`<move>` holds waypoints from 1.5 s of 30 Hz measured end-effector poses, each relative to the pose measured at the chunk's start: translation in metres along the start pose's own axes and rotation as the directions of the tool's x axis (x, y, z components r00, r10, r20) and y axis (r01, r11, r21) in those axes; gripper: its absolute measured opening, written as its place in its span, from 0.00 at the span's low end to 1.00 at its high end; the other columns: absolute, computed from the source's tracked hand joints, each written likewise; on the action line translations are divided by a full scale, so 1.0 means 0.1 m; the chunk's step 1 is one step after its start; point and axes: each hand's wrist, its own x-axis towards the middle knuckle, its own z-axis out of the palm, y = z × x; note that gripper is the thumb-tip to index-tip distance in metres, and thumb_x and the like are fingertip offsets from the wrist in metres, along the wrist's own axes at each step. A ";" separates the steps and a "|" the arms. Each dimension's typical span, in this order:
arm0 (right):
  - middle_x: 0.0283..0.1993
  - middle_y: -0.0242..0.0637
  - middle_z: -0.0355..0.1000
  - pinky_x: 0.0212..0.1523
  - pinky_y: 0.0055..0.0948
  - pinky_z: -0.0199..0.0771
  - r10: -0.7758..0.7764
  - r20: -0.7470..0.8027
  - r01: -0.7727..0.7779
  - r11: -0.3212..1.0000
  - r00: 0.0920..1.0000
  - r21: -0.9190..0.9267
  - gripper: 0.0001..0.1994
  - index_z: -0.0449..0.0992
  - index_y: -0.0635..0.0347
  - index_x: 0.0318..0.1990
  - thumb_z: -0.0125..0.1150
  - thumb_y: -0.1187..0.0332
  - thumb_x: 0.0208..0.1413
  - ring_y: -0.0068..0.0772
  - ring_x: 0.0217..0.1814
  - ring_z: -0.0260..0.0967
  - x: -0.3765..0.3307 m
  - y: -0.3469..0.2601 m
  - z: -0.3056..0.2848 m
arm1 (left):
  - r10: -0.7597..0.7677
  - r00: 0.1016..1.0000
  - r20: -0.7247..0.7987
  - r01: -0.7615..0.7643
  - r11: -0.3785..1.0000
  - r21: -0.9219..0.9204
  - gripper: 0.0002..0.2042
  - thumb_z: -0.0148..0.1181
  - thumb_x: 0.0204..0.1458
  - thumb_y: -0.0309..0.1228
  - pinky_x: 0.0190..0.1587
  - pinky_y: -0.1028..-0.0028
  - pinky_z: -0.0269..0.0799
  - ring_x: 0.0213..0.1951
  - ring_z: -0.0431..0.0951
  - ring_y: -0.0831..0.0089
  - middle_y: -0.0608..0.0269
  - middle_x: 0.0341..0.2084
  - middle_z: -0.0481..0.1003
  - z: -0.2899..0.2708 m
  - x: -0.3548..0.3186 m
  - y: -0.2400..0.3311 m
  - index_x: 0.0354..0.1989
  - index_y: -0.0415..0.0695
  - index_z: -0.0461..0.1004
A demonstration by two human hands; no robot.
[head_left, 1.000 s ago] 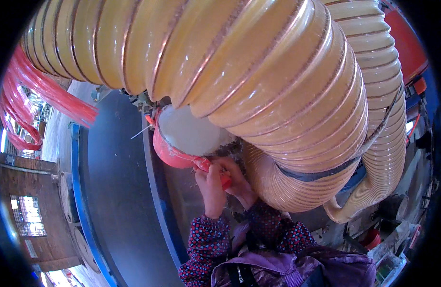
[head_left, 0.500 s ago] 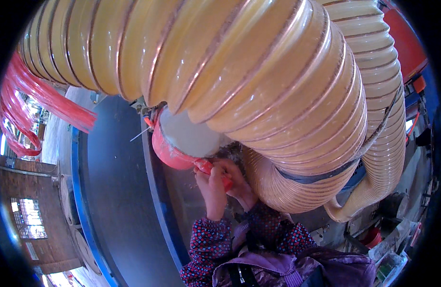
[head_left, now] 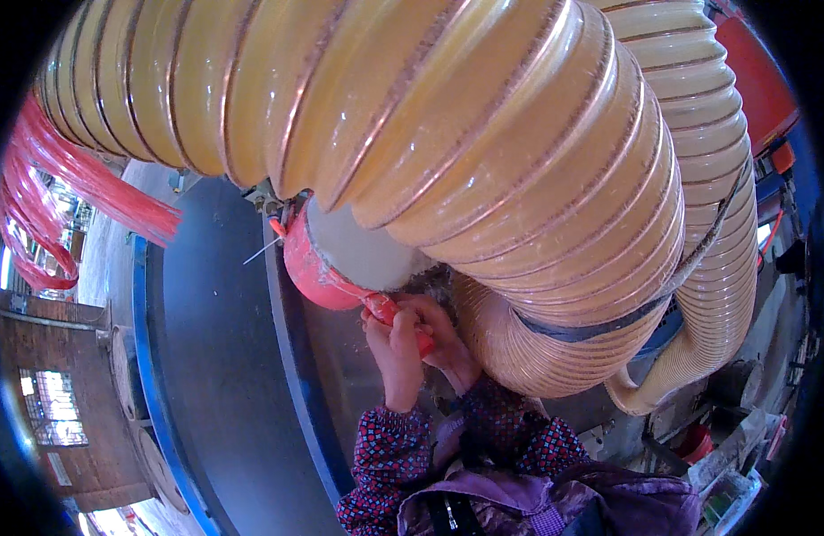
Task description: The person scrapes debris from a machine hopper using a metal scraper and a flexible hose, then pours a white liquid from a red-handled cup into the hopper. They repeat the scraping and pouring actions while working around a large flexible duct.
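A red plastic scoop [head_left: 315, 275] with a round bowl is held out ahead, near the inner side of a blue frame. Pale grey material fills its bowl; whether it is liquid or powder I cannot tell. Both hands are closed around the short red handle: my left hand [head_left: 394, 350] on the left side, my right hand [head_left: 445, 338] just to its right. The handle's end shows between them. Above, a thick yellowish ribbed hose [head_left: 483, 152] hides the far part of the bowl.
The hose curves down close beside my right hand, and a second ribbed hose [head_left: 698, 134] hangs behind it. A dark conveyor belt [head_left: 220, 357] with blue edges runs along the left. Pink plastic strands [head_left: 90, 183] hang at far left. A red bucket [head_left: 695, 443] stands at lower right.
The scoop's bowl has risen and tilted slightly, while both hands keep their hold on the handle. Hoses and belt look the same.
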 end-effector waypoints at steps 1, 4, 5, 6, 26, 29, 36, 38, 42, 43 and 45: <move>0.52 0.43 0.62 0.52 0.30 0.64 0.046 0.002 -0.046 0.996 0.999 0.081 0.18 0.61 0.64 0.52 0.51 0.71 0.53 0.31 0.52 0.62 0.01 0.01 -0.04 | -0.003 1.000 0.002 0.004 1.000 -0.025 0.07 0.47 0.43 0.26 0.22 0.81 0.65 0.19 0.70 0.78 0.63 0.20 0.70 0.01 0.00 0.00 0.26 0.35 0.69; 0.51 0.43 0.63 0.52 0.30 0.64 0.203 0.072 -0.214 0.877 0.977 0.431 0.17 0.62 0.63 0.52 0.51 0.72 0.53 0.31 0.51 0.63 0.09 0.12 -0.16 | -0.024 1.000 -0.010 0.023 0.998 -0.066 0.07 0.48 0.43 0.26 0.22 0.80 0.65 0.19 0.70 0.77 0.63 0.21 0.71 0.02 0.01 -0.02 0.27 0.35 0.69; 0.50 0.43 0.64 0.51 0.30 0.64 0.113 0.001 -0.109 0.960 0.994 0.258 0.17 0.62 0.63 0.51 0.51 0.72 0.53 0.31 0.51 0.63 0.01 0.12 -0.11 | -0.035 0.999 -0.018 0.034 0.998 -0.061 0.07 0.48 0.42 0.26 0.22 0.80 0.65 0.19 0.70 0.77 0.63 0.21 0.71 0.01 0.01 -0.01 0.27 0.35 0.69; 0.50 0.43 0.64 0.51 0.30 0.65 0.075 -0.008 -0.071 0.971 0.997 0.228 0.17 0.63 0.63 0.51 0.51 0.72 0.53 0.31 0.51 0.63 0.00 0.07 -0.05 | -0.046 0.999 -0.026 0.045 0.997 -0.056 0.07 0.48 0.42 0.26 0.22 0.80 0.66 0.19 0.70 0.77 0.63 0.21 0.71 0.01 0.01 -0.01 0.27 0.35 0.69; 0.53 0.40 0.61 0.55 0.31 0.58 -0.080 -0.020 0.076 0.984 0.997 -0.159 0.25 0.62 0.63 0.52 0.59 0.65 0.46 0.33 0.56 0.58 -0.04 -0.09 0.06 | 0.033 0.998 -0.051 -0.036 0.997 -0.067 0.07 0.47 0.42 0.26 0.21 0.81 0.64 0.18 0.70 0.78 0.63 0.19 0.71 0.03 0.02 -0.10 0.25 0.35 0.69; 0.53 0.40 0.60 0.56 0.31 0.57 -0.097 -0.007 0.095 0.986 0.995 -0.138 0.26 0.61 0.63 0.53 0.59 0.63 0.45 0.32 0.57 0.57 -0.03 -0.05 0.02 | 0.027 0.997 -0.073 -0.032 0.997 -0.067 0.07 0.47 0.41 0.25 0.20 0.80 0.65 0.18 0.70 0.77 0.62 0.19 0.71 0.02 0.05 -0.18 0.25 0.35 0.69; 0.55 0.44 0.60 0.55 0.33 0.60 0.068 -0.040 -0.065 0.995 0.997 0.081 0.32 0.57 0.63 0.56 0.57 0.55 0.46 0.35 0.55 0.60 -0.07 0.11 -0.08 | 0.104 0.991 -0.083 -0.104 0.995 0.001 0.07 0.48 0.40 0.24 0.20 0.80 0.66 0.17 0.70 0.77 0.62 0.19 0.71 0.03 0.07 -0.21 0.27 0.34 0.69; 0.54 0.45 0.61 0.54 0.34 0.61 0.065 -0.036 -0.061 0.992 0.997 0.107 0.34 0.56 0.63 0.57 0.57 0.53 0.45 0.36 0.55 0.61 -0.09 0.15 -0.08 | 0.110 0.990 -0.089 -0.110 0.994 0.006 0.07 0.48 0.40 0.24 0.20 0.80 0.66 0.18 0.70 0.77 0.62 0.20 0.71 0.05 0.04 -0.17 0.27 0.34 0.69; 0.54 0.46 0.61 0.54 0.35 0.62 0.030 -0.013 -0.027 0.981 0.999 0.193 0.35 0.56 0.63 0.57 0.58 0.52 0.44 0.37 0.55 0.61 -0.12 0.25 -0.15 | 0.096 0.991 -0.089 -0.096 0.995 0.004 0.08 0.47 0.40 0.25 0.21 0.80 0.65 0.19 0.70 0.77 0.63 0.22 0.71 0.08 0.01 -0.10 0.27 0.34 0.69; 0.54 0.46 0.61 0.54 0.35 0.62 0.031 -0.011 -0.028 0.977 0.999 0.211 0.35 0.56 0.64 0.56 0.59 0.52 0.44 0.37 0.55 0.61 -0.12 0.27 -0.15 | 0.089 0.992 -0.091 -0.089 0.996 0.003 0.08 0.47 0.40 0.25 0.21 0.80 0.65 0.19 0.70 0.77 0.63 0.22 0.71 0.07 0.01 -0.12 0.27 0.34 0.69; 0.54 0.46 0.61 0.54 0.35 0.62 0.046 -0.029 -0.039 0.976 0.999 0.212 0.35 0.57 0.64 0.56 0.59 0.52 0.44 0.37 0.54 0.62 -0.13 0.31 -0.16 | 0.073 0.993 -0.095 -0.074 0.997 0.001 0.08 0.47 0.40 0.25 0.21 0.80 0.65 0.20 0.70 0.77 0.64 0.22 0.70 0.04 0.02 -0.18 0.27 0.34 0.69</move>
